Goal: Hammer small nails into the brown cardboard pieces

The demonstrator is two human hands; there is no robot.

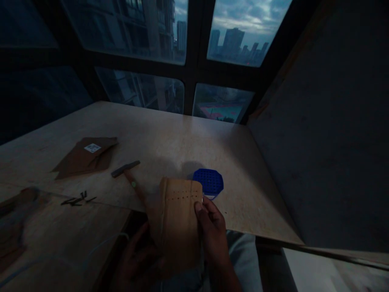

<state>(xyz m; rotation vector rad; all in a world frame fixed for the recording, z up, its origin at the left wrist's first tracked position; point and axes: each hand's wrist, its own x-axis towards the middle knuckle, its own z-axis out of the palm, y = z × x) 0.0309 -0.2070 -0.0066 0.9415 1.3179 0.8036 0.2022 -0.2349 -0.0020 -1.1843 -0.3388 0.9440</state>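
A tan panel [181,227] stands tilted up in front of me near the table edge. Two rows of small holes run across its upper part; whether it is leather or wood, I cannot tell. My right hand [212,231] grips its right edge, thumb on the near face and fingers behind. To the left of its lower part is my left hand [138,259], in deep shadow, fingers apart and slightly bent. Whether it touches the panel is unclear. Behind the panel's left side lies a hammer [133,184], its lower handle hidden. A blue perforated lid or container [209,181] sits behind my right hand.
Several dark nails [78,198] lie loose left of the hammer. Farther left is a flat brown paper packet [88,156] with a white label. A pale cord [103,243] curves at lower left. The wooden table [212,138] meets windows behind and a grey wall [328,142] at right.
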